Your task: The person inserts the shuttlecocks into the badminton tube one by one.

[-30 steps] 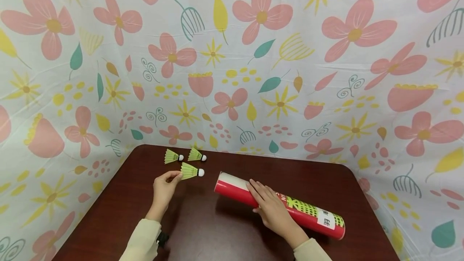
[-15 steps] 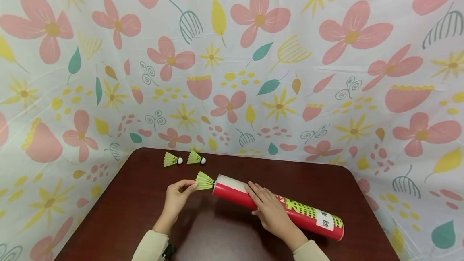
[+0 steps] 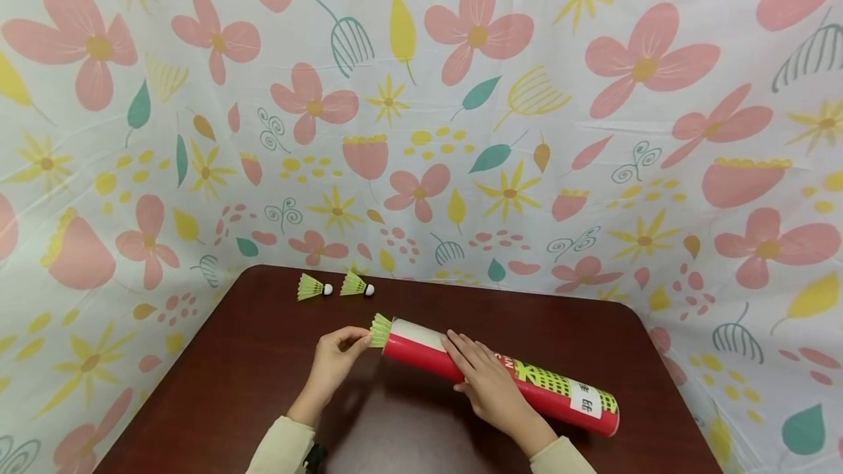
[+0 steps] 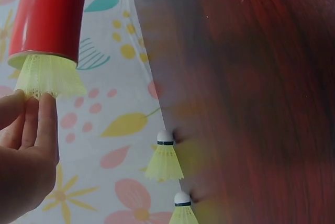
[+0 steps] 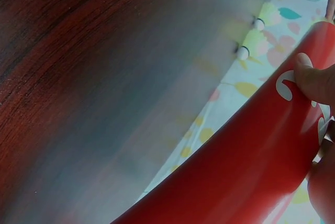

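Observation:
A long red shuttlecock tube [image 3: 500,377] lies on the dark wooden table [image 3: 263,379], its open end toward the left. My right hand [image 3: 484,380] lies over the tube's middle with the fingers curved round it; the right wrist view shows the thumb [image 5: 314,80] against the red tube [image 5: 246,166]. My left hand [image 3: 339,352] pinches the skirt of a yellow-green shuttlecock [image 3: 380,330] whose head is inside the tube's mouth. In the left wrist view my fingertips [image 4: 39,110] touch that shuttlecock's skirt [image 4: 49,75] below the tube's rim [image 4: 52,20].
Two more yellow-green shuttlecocks [image 3: 312,287] [image 3: 356,285] lie side by side near the table's far left edge, white heads pointing right; they show in the left wrist view [image 4: 164,158] too. A floral cloth [image 3: 421,108] walls in the table at back and sides.
My left hand carried the shuttlecock rightward from open table to the tube's mouth, and its head has gone inside. The right hand stayed on the tube.

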Tool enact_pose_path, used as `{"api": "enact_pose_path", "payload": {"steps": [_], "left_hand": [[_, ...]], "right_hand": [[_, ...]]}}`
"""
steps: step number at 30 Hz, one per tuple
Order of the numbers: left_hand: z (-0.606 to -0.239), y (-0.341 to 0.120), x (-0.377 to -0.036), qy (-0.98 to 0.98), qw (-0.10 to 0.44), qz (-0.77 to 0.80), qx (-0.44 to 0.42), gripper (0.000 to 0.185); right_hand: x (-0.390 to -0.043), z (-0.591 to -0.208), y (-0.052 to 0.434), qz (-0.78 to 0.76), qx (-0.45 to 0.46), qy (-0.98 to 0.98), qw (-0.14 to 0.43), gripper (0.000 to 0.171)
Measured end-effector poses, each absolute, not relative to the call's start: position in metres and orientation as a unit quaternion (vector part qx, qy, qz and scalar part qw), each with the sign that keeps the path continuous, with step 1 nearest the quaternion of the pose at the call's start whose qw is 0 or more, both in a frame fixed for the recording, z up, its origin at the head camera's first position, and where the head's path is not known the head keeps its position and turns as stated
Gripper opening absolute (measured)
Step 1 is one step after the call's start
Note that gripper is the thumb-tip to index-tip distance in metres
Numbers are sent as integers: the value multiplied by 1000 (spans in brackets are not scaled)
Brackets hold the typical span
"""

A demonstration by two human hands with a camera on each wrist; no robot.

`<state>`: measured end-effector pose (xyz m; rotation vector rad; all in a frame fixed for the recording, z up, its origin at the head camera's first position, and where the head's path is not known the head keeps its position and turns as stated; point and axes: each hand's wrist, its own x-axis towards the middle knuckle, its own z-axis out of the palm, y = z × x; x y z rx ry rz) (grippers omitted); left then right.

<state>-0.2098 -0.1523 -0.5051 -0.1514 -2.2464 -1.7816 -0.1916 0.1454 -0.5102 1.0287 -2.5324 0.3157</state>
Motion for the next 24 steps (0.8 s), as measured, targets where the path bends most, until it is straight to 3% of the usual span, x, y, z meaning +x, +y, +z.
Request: {"api": "enact_pose_path", "payload": {"steps": [16,24], "left_hand": [[-508,-154,-210,-774,151,-603,-124,6],[-500,-152,-205,-798,164,-570,-107,5]], "right_hand": [[-192,-511,147,121,381,-895,201,91],[-191,-508,146,112,385,-894,201,94]]}}
